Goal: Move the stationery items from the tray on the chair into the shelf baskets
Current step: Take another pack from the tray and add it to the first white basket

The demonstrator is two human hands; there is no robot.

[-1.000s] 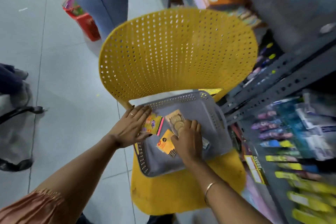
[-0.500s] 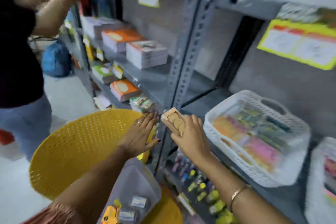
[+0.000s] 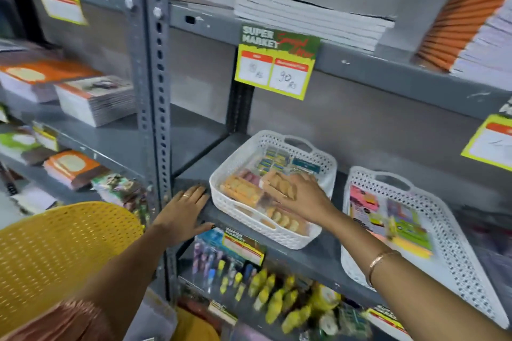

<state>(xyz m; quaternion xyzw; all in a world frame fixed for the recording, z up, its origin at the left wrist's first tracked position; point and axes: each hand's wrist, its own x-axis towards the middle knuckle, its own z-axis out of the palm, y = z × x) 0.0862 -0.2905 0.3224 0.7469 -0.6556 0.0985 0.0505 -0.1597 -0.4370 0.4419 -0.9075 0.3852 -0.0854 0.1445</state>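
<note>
A white perforated basket (image 3: 277,239) stands on the grey shelf (image 3: 318,260) and holds packs of tan and orange stationery items. My right hand (image 3: 307,201) reaches into this basket, fingers closed on a tan pack of round pieces (image 3: 278,184) held just above the other packs. My left hand (image 3: 184,213) lies flat and empty on the shelf's front edge, left of the basket. A second white basket (image 3: 457,266) with colourful packs stands to the right. The yellow chair (image 3: 61,255) shows at lower left; its tray is mostly hidden.
A grey perforated upright post (image 3: 155,86) rises left of the basket. Stacks of notebooks (image 3: 94,99) fill the shelves to the left and above. Price cards (image 3: 274,69) hang from the upper shelf. Hanging pens and yellow items (image 3: 266,293) fill the level below.
My view swung up from the tray on the chair to the shelf. My right hand carried the tan pack from the tray into the white basket. My left hand came to rest on the shelf edge.
</note>
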